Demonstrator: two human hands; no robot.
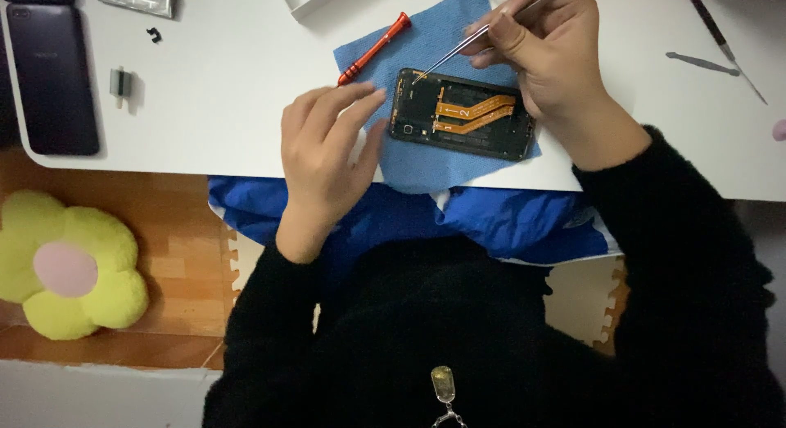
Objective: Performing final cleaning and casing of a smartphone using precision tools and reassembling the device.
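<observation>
1. Right hand [548,59] fingers pinch metal tweezers [467,47], tips inside the opened phone [463,114].
2. Left hand [323,145] fingers, loosely spread, press the blue cloth [426,170] beside it, steadying it on the worktop [229,92].

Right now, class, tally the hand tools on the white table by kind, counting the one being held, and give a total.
Screwdriver, orange handle: 1
Metal tweezers, held in the right hand: 1
Thin metal pry tools, far right: 2
Total: 4
</observation>
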